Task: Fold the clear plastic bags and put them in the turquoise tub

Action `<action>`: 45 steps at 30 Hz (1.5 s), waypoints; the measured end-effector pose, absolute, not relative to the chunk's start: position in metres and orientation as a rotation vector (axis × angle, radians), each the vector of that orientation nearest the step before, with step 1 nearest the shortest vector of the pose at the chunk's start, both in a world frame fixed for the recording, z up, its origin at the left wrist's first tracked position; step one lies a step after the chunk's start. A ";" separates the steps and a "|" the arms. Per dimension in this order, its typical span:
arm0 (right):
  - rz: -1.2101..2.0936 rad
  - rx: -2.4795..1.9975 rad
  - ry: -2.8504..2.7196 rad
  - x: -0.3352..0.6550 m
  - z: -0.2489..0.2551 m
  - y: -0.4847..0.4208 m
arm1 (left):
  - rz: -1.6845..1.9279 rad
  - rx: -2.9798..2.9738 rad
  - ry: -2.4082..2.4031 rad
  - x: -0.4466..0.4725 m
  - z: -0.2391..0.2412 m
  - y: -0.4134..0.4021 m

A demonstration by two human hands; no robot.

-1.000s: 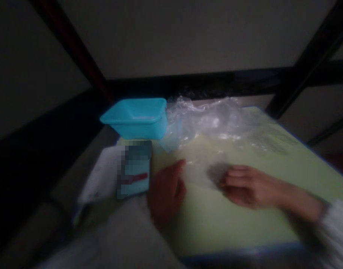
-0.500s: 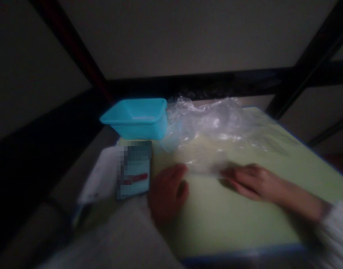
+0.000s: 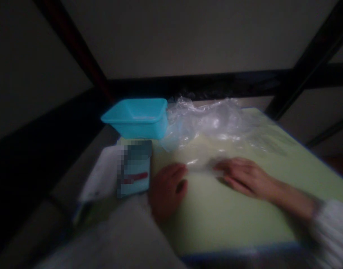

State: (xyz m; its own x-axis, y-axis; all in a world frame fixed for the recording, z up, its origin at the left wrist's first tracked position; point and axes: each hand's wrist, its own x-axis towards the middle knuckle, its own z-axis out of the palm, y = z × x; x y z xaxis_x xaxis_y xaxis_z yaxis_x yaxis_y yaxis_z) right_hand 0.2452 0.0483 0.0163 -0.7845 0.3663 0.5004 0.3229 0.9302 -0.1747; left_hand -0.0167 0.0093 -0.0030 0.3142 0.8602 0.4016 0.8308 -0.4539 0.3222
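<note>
A crumpled clear plastic bag (image 3: 216, 121) spreads over the far part of the table, and its near edge runs between my two hands. My left hand (image 3: 168, 188) rests at the left end of that edge, fingers closed on the plastic and curled, with a small gap above the thumb. Further right, my right hand (image 3: 242, 177) has its fingers together on the same edge, palm down. Its fingertips are blurred. Whatever lies under the fingers of either hand is hidden.
A turquoise plastic basin (image 3: 140, 129) stands at the back left, touching the bag. In front of it lies a partly pixelated flat item with a red bar (image 3: 136, 177), beside white paper or cloth (image 3: 100, 173). The yellow-green tabletop (image 3: 230, 220) has a blue edge.
My right hand has slid slightly left along the plastic edge, closer to my left hand. My left hand has hardly moved.
</note>
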 end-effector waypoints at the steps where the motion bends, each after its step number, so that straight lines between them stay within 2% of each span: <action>1: 0.154 -0.519 -2.535 0.246 0.017 0.048 | 0.836 2.483 1.592 -0.017 -0.003 0.010; 13: 0.380 -0.820 -2.204 0.255 0.016 0.047 | 1.042 1.930 1.249 -0.017 0.014 0.008; 16: 0.593 -0.852 -2.120 0.250 0.020 0.046 | 0.971 1.642 1.123 -0.017 0.020 0.004; 21: 1.167 -0.944 -1.853 0.238 0.025 0.043 | 0.959 1.174 0.868 -0.015 0.027 0.002; 24: 1.351 -0.960 -1.705 0.232 0.020 0.046 | 0.957 1.034 0.809 -0.014 0.024 0.006; 27: 1.440 -1.045 -1.626 0.227 0.015 0.051 | 0.946 1.002 0.953 -0.014 0.018 0.013; 32: 1.276 -1.190 -1.677 0.229 0.012 0.060 | 0.888 1.160 1.298 -0.015 0.012 0.022; 36: 1.016 -1.264 -1.789 0.237 0.009 0.067 | 1.060 1.670 1.511 -0.016 0.013 0.018; 39: 0.805 -1.256 -1.892 0.242 0.007 0.072 | 1.055 2.046 1.650 -0.018 0.011 0.011; 45: 0.662 -1.262 -1.974 0.248 0.007 0.079 | 0.983 2.509 1.231 -0.018 0.008 0.002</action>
State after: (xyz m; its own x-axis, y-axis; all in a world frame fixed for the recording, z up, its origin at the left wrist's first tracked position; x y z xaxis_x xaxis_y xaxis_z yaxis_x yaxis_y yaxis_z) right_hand 0.2476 0.0790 0.0075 -0.2876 0.9165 0.2783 0.5632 0.3968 -0.7248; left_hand -0.0178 0.0024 0.0077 0.4389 0.7571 0.4839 0.6393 -0.6416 0.4239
